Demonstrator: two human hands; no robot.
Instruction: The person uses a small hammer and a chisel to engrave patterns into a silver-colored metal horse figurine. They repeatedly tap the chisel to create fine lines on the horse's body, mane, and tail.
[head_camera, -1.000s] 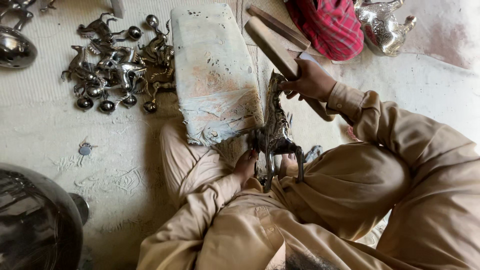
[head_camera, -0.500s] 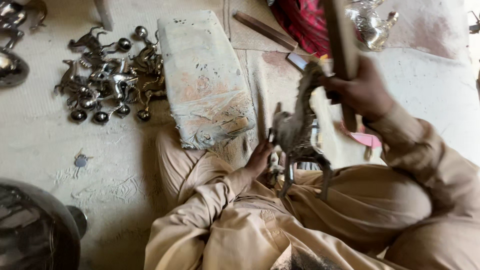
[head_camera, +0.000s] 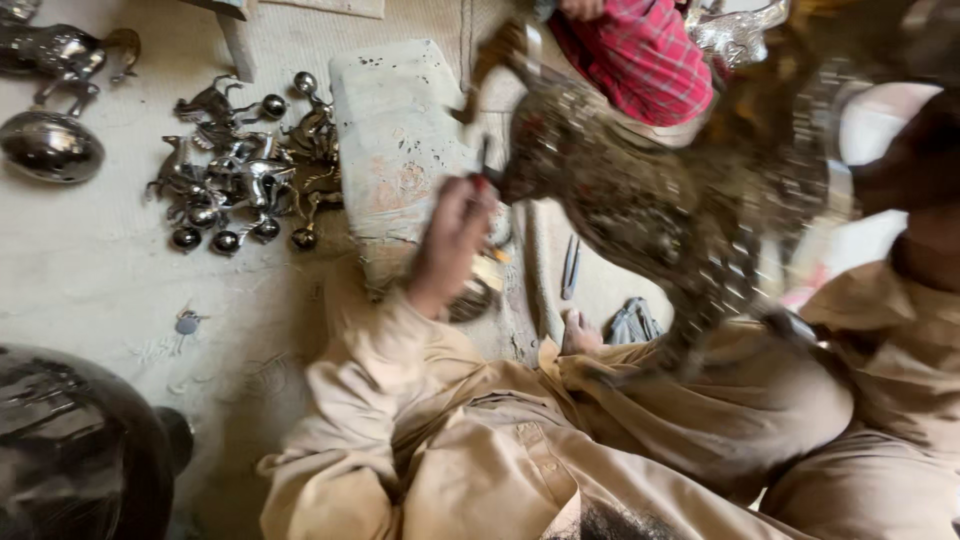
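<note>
Metal horse up in the air, both hands on it

Horse (head_camera: 640, 200) is held up close to the cam, mid-right of the scene, above the lap, very blurred. Looks like cast metal w/ bumpy engraved surface, so prob heavy and stiff, no give, not too slippery thx to the texture; thin legs and neck look like the weak spots, so I'd grab the body or base. Left hand (head_camera: 450, 245) is raised off a bent elbow, fingers pinched round the front end near the head. Right hand (head_camera: 915, 165) is far right, dark and blurry, seems clamped on the rear but can't tell exactly. Pile of small figures (head_camera: 240, 165) sits far left on the floor, pale block (head_camera: 400, 130) between.
</note>
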